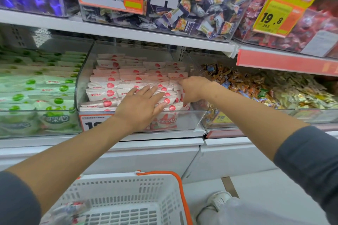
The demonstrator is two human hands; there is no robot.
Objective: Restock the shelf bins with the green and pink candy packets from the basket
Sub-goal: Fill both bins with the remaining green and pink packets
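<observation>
Two hands were inside the clear middle bin (82, 82). My left hand (140, 104) lay flat, released, on the pink candy packets (108, 86). My right hand (192, 89) curled round packet ends by the bin's right wall. Tight headroom under the shelf edge (128, 34). Green candy packets (54, 88) filled the neighbouring bin. The white basket (118, 177) below held a few blurred packets.

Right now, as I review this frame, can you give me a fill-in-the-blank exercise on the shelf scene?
The hand lying flat on the pink packets is the person's ____ one.
Left of their bin stands another, filled with ____ packets.
The white basket has an ____ handle.
Missing words: left; green; orange.
</observation>
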